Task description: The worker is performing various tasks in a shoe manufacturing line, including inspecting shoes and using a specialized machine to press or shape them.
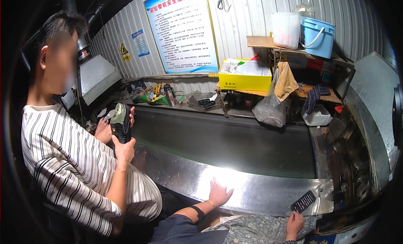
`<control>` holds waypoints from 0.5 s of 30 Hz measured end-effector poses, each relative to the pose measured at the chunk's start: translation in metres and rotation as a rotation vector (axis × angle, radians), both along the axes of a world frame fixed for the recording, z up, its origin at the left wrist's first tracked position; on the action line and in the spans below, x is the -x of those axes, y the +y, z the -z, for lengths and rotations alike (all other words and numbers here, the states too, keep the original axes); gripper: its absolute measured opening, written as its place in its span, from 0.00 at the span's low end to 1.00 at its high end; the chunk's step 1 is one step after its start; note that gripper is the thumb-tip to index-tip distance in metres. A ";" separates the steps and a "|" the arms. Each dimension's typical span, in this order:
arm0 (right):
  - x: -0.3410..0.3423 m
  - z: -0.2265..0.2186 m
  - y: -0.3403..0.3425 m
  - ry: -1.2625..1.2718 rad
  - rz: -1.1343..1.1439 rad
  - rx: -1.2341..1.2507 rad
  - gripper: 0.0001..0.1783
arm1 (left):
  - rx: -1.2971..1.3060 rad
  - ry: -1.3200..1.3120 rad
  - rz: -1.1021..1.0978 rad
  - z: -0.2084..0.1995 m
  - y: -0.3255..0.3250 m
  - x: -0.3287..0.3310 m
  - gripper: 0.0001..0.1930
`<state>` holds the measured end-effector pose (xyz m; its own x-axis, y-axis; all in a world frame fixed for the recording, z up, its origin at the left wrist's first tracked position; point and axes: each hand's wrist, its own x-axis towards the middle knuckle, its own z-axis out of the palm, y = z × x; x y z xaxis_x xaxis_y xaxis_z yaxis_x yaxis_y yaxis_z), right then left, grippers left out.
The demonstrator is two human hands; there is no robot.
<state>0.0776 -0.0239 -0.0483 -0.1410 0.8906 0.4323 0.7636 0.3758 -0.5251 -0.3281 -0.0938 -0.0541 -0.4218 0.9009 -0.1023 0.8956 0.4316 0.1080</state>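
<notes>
At ledge edge: hands apart, room between.

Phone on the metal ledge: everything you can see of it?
The phone is black and rectangular, its face showing rows of pale marks. It appears to rest face up near the right end of the shiny metal ledge, slanting from near left to far right. The right hand is at its near end; whether fingers grip it is unclear. Its back is hidden.

Black phone — slanted, seemingly resting on the metal ledge.
</notes>
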 end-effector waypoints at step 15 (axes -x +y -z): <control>-0.003 0.005 0.014 0.125 -0.078 0.157 0.06 | -0.001 -0.024 0.027 0.006 0.003 0.002 0.39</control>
